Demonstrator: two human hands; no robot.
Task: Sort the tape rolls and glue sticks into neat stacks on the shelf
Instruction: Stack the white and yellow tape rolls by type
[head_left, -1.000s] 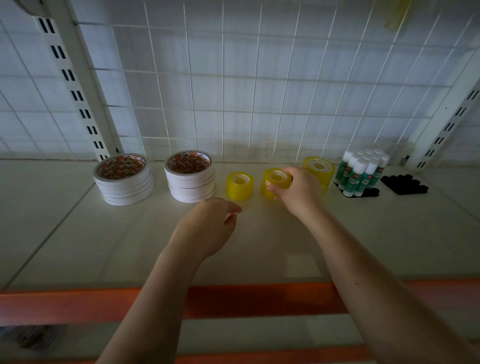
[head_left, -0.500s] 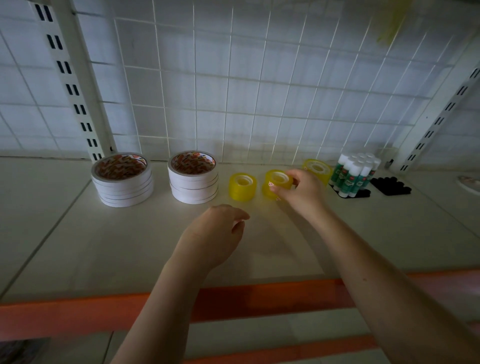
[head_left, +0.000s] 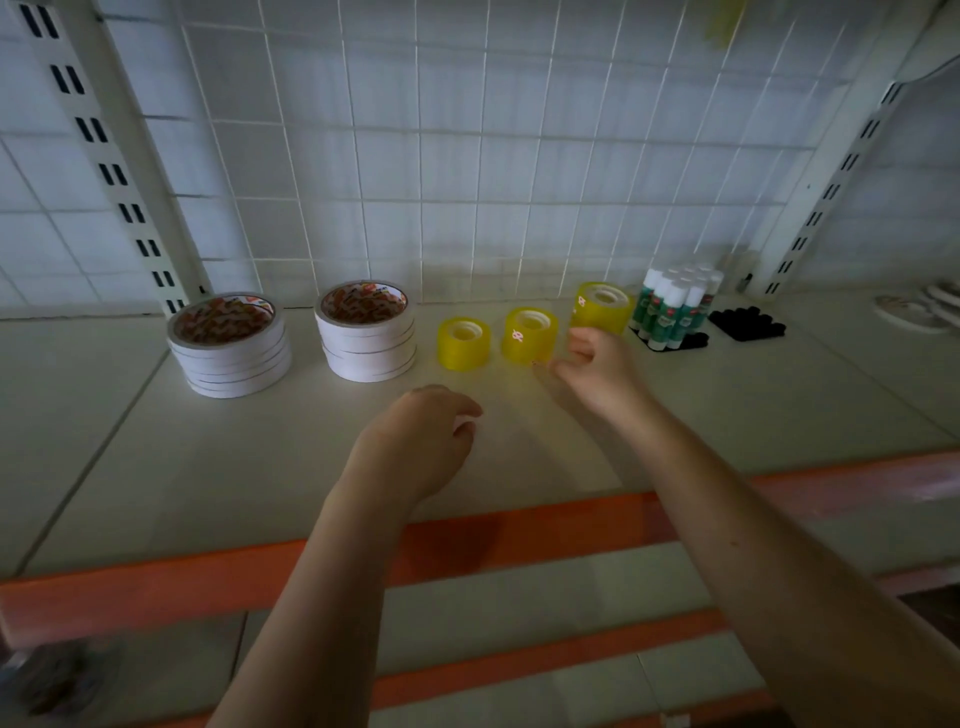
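Tape rolls are standing in a row along the back of the shelf (head_left: 156, 467), close to the wire grid (head_left: 467, 156). At the far left, a white stack (head_left: 228, 345) of wide, flat rolls is sitting just in front of a slotted upright (head_left: 111, 156). A second white stack (head_left: 366, 332) is standing beside it, apart from it and looking about as tall. Next, a yellow roll (head_left: 463, 344) is resting on its flat side, with a second yellow roll (head_left: 529, 335) near it on the right. A third yellow roll (head_left: 602, 307) is sitting further back and to the right, looking larger than the other two. Glue sticks (head_left: 672, 309) with white caps and green labels are standing upright in a tight cluster just right of that roll, and black pieces (head_left: 748, 325) are lying on the shelf beside them.

Nearer the camera, the left hand (head_left: 415, 441) is hovering over the bare middle of the shelf, fingers loosely curled and holding nothing. The right hand (head_left: 597, 371) is hanging just right of the second yellow roll and in front of the third, fingers relaxed and half open, gripping nothing; it is blurred, so I cannot tell whether a fingertip is touching the second roll. An orange edge (head_left: 208, 582) is running along the front of the shelf.
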